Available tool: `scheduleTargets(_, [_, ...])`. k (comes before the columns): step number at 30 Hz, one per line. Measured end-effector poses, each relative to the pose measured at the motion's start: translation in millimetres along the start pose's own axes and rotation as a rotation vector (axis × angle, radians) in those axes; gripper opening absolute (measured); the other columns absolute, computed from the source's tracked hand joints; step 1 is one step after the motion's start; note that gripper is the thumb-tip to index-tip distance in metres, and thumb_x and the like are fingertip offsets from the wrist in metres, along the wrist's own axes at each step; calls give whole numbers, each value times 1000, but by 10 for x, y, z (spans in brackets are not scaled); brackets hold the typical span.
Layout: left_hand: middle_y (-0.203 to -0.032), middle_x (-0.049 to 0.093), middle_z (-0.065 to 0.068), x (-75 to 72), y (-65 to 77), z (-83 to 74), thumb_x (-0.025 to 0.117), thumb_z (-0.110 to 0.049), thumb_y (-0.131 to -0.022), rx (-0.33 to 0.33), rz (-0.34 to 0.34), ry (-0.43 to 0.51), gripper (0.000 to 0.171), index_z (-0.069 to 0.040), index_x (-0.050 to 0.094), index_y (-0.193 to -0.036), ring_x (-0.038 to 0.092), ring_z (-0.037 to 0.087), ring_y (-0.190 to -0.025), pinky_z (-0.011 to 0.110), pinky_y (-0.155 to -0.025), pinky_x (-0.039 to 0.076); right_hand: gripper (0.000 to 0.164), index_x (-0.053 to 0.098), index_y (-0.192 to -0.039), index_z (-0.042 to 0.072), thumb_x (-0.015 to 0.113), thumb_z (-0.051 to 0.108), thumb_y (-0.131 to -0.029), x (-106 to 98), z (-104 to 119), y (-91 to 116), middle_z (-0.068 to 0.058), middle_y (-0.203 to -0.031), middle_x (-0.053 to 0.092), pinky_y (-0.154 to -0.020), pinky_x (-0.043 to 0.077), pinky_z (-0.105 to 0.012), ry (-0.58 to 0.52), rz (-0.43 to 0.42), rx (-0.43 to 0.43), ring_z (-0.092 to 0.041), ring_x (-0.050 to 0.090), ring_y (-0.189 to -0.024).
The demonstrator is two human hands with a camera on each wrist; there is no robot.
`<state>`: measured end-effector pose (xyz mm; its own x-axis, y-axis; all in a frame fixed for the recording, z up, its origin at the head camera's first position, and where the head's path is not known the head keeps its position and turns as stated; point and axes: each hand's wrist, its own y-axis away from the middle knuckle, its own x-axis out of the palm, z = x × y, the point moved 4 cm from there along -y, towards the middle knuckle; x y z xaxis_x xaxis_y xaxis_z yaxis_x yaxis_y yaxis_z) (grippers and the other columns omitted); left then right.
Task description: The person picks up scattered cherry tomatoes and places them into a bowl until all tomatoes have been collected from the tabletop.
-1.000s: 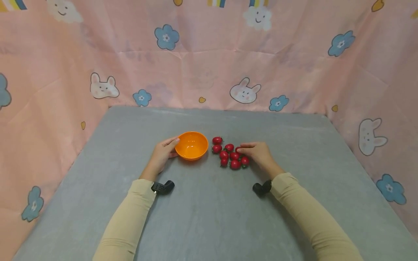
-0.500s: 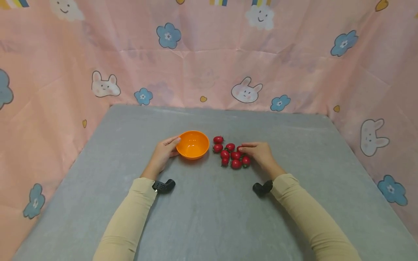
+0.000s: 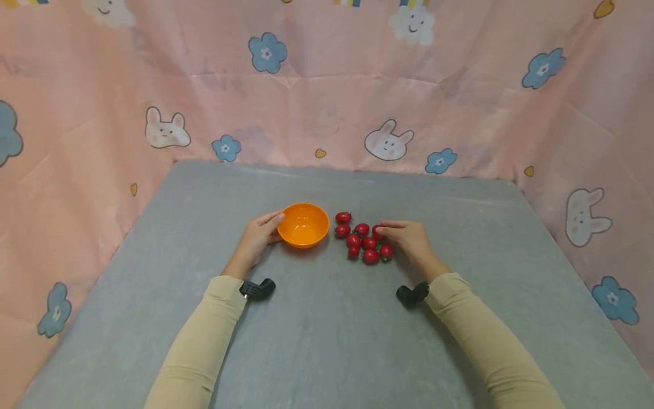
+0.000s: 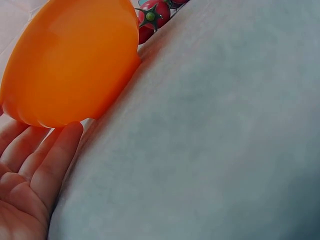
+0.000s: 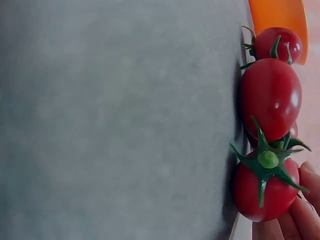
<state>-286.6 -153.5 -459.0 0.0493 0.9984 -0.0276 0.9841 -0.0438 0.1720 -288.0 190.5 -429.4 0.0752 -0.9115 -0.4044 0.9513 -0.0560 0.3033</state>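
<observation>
An orange bowl (image 3: 304, 227) stands near the middle of the grey table. My left hand (image 3: 255, 237) holds its left side, thumb at the rim and fingers against the outer wall; the left wrist view shows the fingertips (image 4: 70, 134) at the bowl's lower side. Right of the bowl lies a cluster of red cherry tomatoes (image 3: 369, 243) with green stems. At the cluster's right edge my right hand (image 3: 411, 240) pinches one cherry tomato (image 3: 377, 232) between thumb and fingers, which partly cover it. In the right wrist view, a nearer tomato (image 5: 265, 192) stands in front of these fingers.
The grey table (image 3: 317, 341) reaches back to a pink patterned curtain (image 3: 317, 102), which also hangs along both sides. Black wrist devices (image 3: 260, 288) sit on both forearms, low over the tabletop.
The head view has shifted slightly, so the scene sits a little farther right. Both hands keep nearly the same pose; slightly more of the tomato shows at my right fingertips.
</observation>
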Motion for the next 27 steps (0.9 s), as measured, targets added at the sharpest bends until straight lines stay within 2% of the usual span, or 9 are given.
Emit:
scheduleTargets(6, [-148, 54, 10, 4, -6, 3, 57, -35, -102, -12, -5, 0, 49, -8, 55, -142, 57, 23, -125, 22, -85, 58, 52, 66, -130, 5, 75, 36, -89, -35, 15, 35, -15, -134, 64, -105, 51, -35, 5, 0, -3, -19, 63, -118])
scheduleTargets(12, [-147, 54, 9, -2, 16, -27, 56, -36, -102, 8, -12, -9, 49, -8, 55, -142, 58, 24, -125, 24, -86, 59, 55, 64, -132, 7, 74, 40, -89, -87, 75, 53, -15, -136, 63, -110, 47, -40, -2, -16, 5, -27, 60, -123])
scheduleTargets(19, [-148, 53, 9, -1, 7, -13, 57, -35, -102, -1, -8, -8, 49, -8, 55, -142, 56, 25, -128, 26, -89, 58, 53, 64, -133, 9, 73, 38, -90, -88, 125, 58, -13, -137, 62, -113, 43, -39, -31, -11, 11, -27, 61, -124])
scheduleTargets(27, [-148, 54, 8, 7, -10, 8, 57, -35, -102, -5, -3, -4, 48, -9, 55, -142, 56, 25, -128, 25, -89, 58, 56, 62, -135, 6, 74, 37, -90, -66, 166, 57, -14, -139, 61, -112, 43, -37, -72, 12, -16, -25, 60, -127])
